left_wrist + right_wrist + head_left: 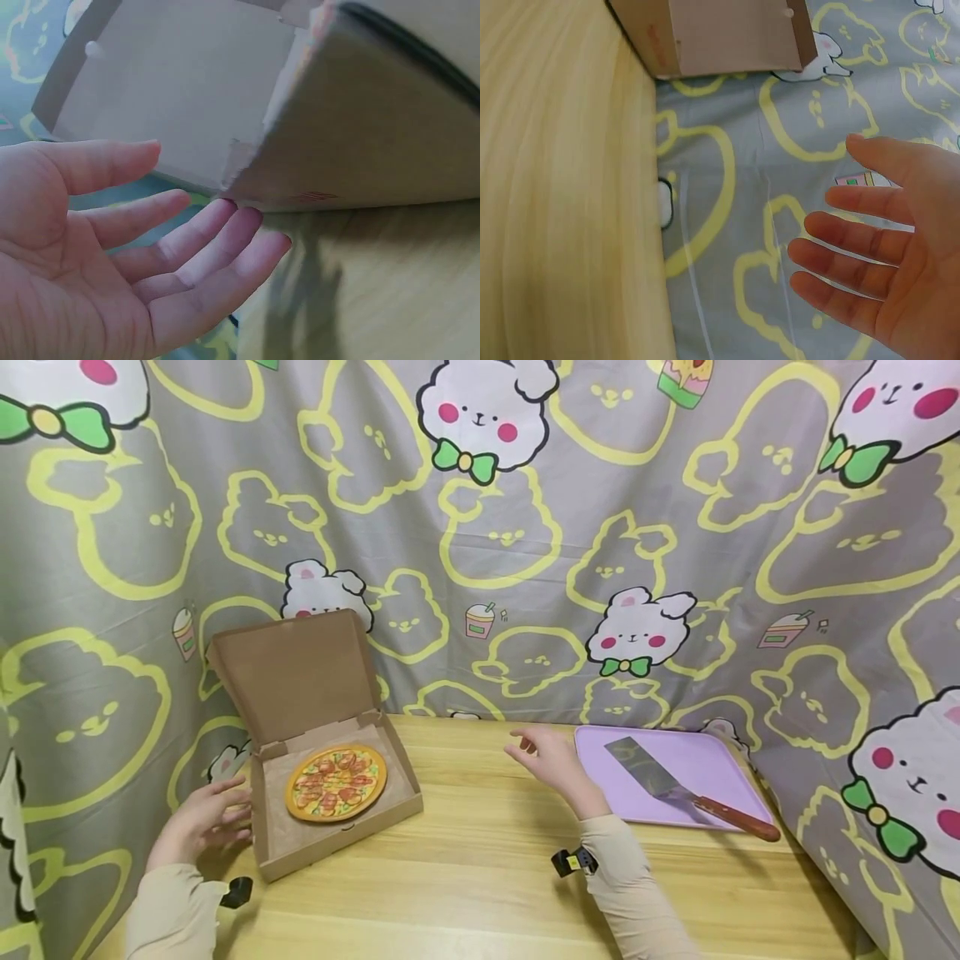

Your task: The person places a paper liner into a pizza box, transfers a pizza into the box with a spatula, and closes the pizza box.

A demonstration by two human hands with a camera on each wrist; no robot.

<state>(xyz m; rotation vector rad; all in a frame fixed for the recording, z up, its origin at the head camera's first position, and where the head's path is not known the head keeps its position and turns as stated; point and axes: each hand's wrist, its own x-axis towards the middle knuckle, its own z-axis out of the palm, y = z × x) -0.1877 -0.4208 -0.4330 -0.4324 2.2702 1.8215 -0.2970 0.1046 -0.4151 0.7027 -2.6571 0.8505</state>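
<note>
An open cardboard box stands at the left of the table with its lid raised at the back. Inside it lies a round pizza. The left hand is beside the box's left wall, fingers relaxed and nothing in them; in the left wrist view that hand has its fingertips near the box side, contact unclear. Between the box and the purple tray, the right hand hovers empty, its fingers loosely extended, as the right wrist view of the hand also shows.
At the right lies a purple tray. A spatula with a metal blade and wooden handle rests across it, the handle over the front edge. A patterned curtain surrounds the wooden table at the back and sides.
</note>
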